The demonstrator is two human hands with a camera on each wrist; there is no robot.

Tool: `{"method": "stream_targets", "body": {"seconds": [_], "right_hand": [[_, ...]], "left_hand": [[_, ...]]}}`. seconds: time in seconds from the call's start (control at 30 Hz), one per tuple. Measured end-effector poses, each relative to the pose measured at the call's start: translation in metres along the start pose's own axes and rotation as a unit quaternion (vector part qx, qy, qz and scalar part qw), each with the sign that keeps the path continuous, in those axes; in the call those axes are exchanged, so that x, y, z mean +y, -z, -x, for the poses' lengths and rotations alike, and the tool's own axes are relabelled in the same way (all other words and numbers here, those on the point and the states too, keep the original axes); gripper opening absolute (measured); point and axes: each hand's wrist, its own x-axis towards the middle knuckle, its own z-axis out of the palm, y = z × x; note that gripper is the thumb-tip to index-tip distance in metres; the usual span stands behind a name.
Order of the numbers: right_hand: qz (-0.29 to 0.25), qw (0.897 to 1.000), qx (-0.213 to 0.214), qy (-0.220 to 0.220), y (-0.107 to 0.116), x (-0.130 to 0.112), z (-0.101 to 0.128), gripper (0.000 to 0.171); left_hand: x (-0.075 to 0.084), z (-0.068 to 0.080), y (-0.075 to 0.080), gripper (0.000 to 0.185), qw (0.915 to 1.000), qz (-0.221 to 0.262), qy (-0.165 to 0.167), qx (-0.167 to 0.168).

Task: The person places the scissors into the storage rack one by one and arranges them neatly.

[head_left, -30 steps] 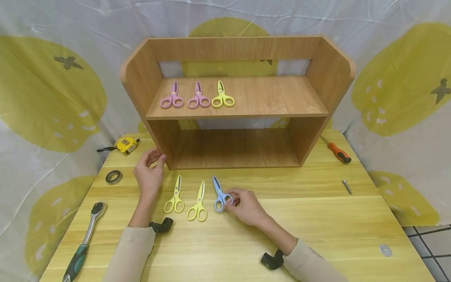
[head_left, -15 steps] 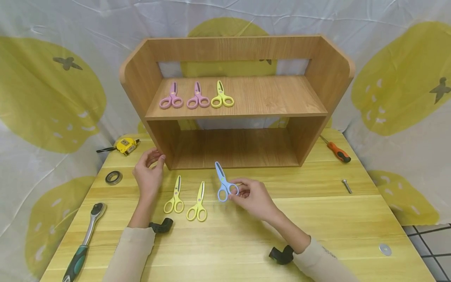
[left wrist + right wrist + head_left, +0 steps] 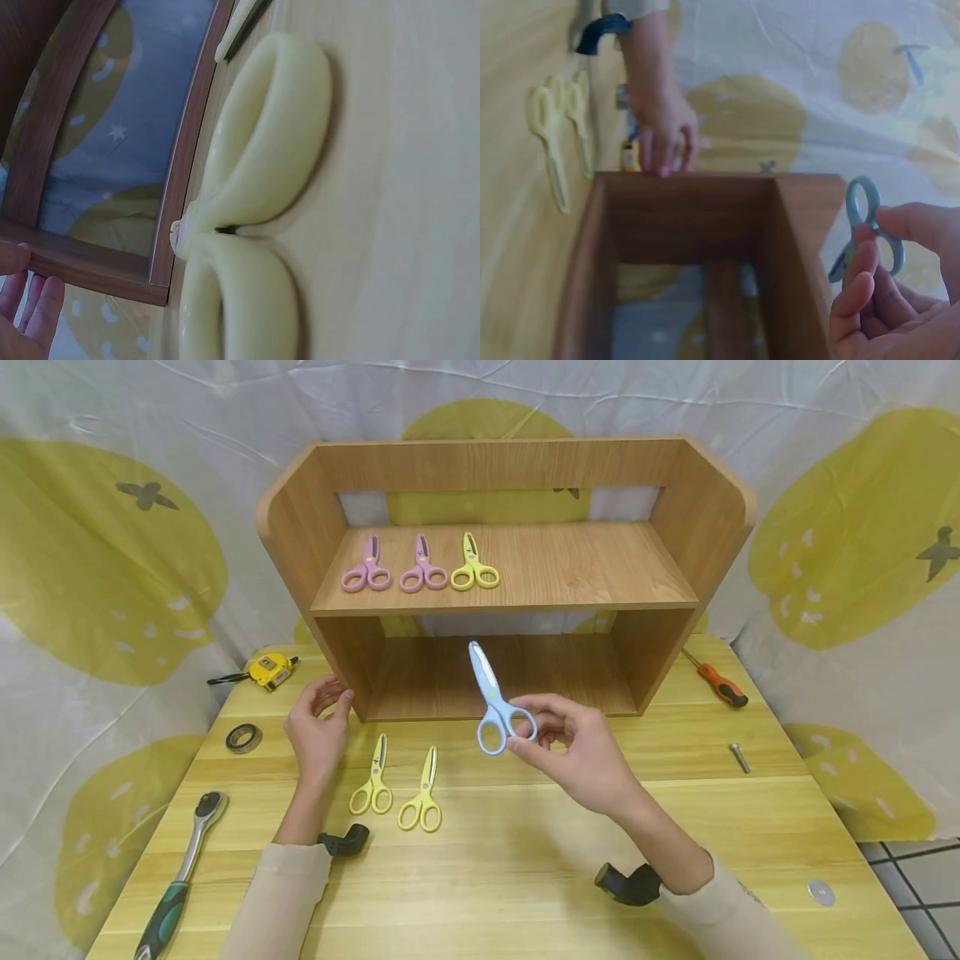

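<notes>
Pinching one handle ring of the blue scissors (image 3: 495, 710) between thumb and curled fingers (image 3: 551, 727), the right hand (image 3: 592, 760) holds them in the air in front of the wooden shelf unit (image 3: 502, 568), at the height of its lower opening, blade tip pointing up and slightly left. In that head view the left hand (image 3: 318, 727) rests by the shelf unit's front left corner, fingers loosely curled and thumb tip touching the corner edge, gripping nothing. Two yellow scissors (image 3: 397, 781) lie side by side on the table (image 3: 675, 810) just in front of the shelf unit, between the two hands, and two pink scissors (image 3: 393, 568) and another yellow pair (image 3: 474, 568) lie in a row on the upper board's left part. The left wrist view shows a yellow handle (image 3: 255, 225) flat on the table close up, the shelf unit's edge beyond it, and relaxed fingertips (image 3: 30, 315) against that edge. The right wrist view shows the blue scissors (image 3: 870, 225) gripped by thumb and bent fingers (image 3: 859, 289), just right of the shelf unit's side wall. Compared with a second ago, the blue scissors have left the table, where they lay beside the yellow pairs, and risen with the right hand toward the shelf unit; the left hand has stayed put.
</notes>
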Motion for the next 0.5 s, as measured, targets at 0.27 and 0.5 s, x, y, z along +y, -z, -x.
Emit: {"method": "stream_targets", "body": {"seconds": [0.27,0.5], "right_hand": [[0.007,0.997,0.056,0.047,0.039,-0.028,-0.029,0.039],[0.084,0.99,0.102,0.038,0.066,-0.042,-0.058,0.039]], "left_hand": [[0.0,0.0,-0.001,0.028,1.0,-0.006,0.0,0.001],[0.0,0.0,-0.001,0.028,1.0,-0.009,0.0,0.002]]}}
